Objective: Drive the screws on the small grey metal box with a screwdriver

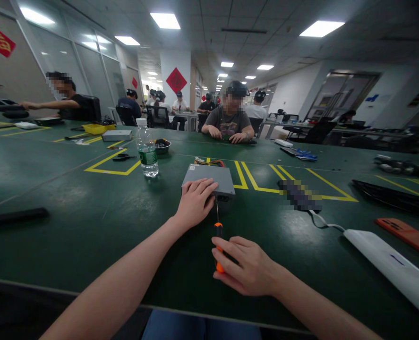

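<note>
A grey metal box [221, 175] with a black socket on its near side lies on the green table [124, 250]. Coloured wires [212, 163] stick out behind it. My left hand [195, 200] rests over the box's near left part, fingers spread on its top. Between the fingers of my right hand [244, 264] is the handle of an orange and black screwdriver [218, 236]. Its thin shaft points away from me, up to the near side of the box. The tip's exact contact is too small to make out.
A water bottle [147, 153] stands left of the box, near a metal bowl [162, 147]. To the right lie a cabled device [297, 194], a white power bank [386, 264] and an orange phone [407, 233]. A person [229, 118] sits opposite.
</note>
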Action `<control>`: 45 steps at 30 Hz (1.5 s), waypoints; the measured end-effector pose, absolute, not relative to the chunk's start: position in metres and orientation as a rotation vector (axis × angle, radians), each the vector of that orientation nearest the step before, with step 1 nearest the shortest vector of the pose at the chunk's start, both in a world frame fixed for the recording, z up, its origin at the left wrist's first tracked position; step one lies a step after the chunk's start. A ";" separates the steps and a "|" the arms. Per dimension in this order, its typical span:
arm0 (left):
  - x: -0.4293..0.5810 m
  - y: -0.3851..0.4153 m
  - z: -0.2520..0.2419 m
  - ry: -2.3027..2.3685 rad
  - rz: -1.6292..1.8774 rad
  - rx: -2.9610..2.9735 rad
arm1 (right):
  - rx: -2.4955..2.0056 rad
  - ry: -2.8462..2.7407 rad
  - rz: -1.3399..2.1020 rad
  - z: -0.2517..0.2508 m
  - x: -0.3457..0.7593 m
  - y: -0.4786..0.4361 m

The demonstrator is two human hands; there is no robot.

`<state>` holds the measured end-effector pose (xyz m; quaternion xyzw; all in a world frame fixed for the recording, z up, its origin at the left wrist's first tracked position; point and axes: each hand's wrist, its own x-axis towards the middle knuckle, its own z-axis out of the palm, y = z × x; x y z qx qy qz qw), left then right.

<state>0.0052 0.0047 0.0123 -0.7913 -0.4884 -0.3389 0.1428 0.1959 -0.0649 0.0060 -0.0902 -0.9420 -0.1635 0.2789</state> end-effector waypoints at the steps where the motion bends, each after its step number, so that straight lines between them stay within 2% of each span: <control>1: 0.005 0.005 0.012 -1.408 -0.982 -2.283 | -0.245 -2.507 -0.446 0.004 0.195 -0.065; 9: 0.004 0.005 0.012 -1.407 -0.978 -2.283 | -0.295 -2.571 -0.365 0.007 0.195 -0.065; 17: 0.005 0.005 0.012 -1.395 -0.984 -2.278 | -0.220 -2.439 -0.491 0.004 0.194 -0.063; 24: 0.005 0.005 0.012 -1.400 -0.988 -2.282 | -0.272 -2.544 -0.418 0.008 0.194 -0.066; 31: 0.005 0.006 0.011 -1.406 -0.995 -2.284 | -0.234 -2.468 -0.500 0.003 0.194 -0.064; 39: 0.005 0.005 0.011 -1.416 -0.995 -2.278 | -0.291 -2.578 -0.382 0.008 0.195 -0.066; 45: 0.005 0.004 0.013 -1.413 -0.980 -2.284 | -0.256 -2.507 -0.470 0.005 0.194 -0.064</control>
